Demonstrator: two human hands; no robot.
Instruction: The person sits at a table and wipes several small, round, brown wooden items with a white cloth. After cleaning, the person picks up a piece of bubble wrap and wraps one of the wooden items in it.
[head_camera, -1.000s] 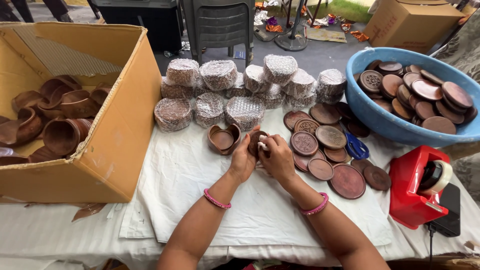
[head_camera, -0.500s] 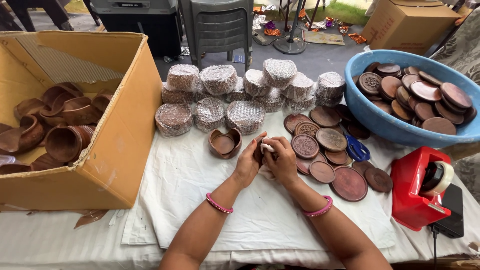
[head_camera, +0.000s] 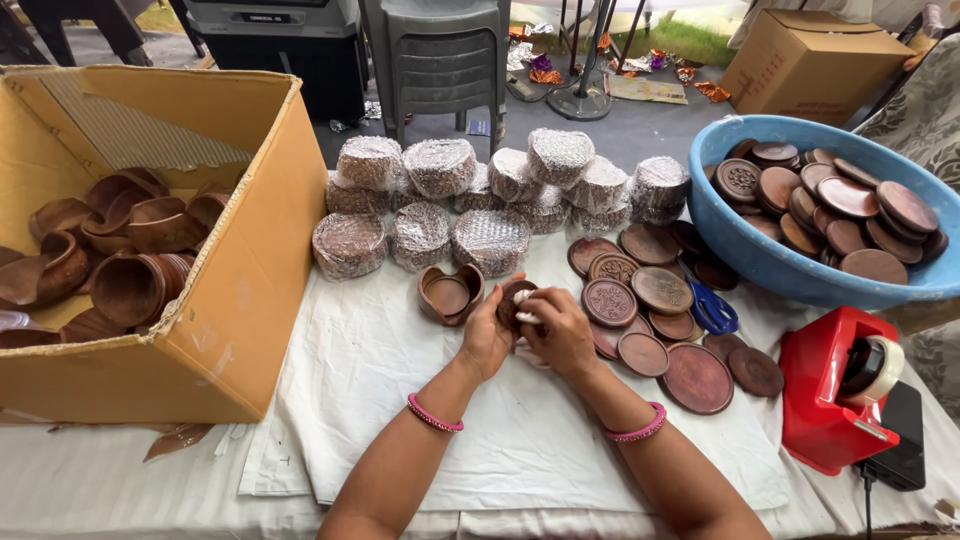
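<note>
My left hand (head_camera: 487, 338) and my right hand (head_camera: 560, 332) meet over the white cloth (head_camera: 420, 430) and hold a small round brown clay piece (head_camera: 516, 299) between them. A bit of white material sits at my fingertips against the piece. Both wrists wear pink bangles. Just left of my hands rests an open heart-shaped clay holder (head_camera: 449, 293). To the right lie several flat carved brown discs (head_camera: 640, 300) spread on the cloth.
A cardboard box (head_camera: 240, 290) with clay cups stands at the left. Several plastic-wrapped bundles (head_camera: 490, 240) sit behind my hands. A blue tub (head_camera: 760, 262) of discs, blue scissors (head_camera: 713, 310), a red tape dispenser (head_camera: 835, 390) and a dark phone (head_camera: 905, 450) occupy the right.
My hands stay together on the clay piece, turning it slightly and working the white bit at the fingertips. Nothing else on the table has moved.
</note>
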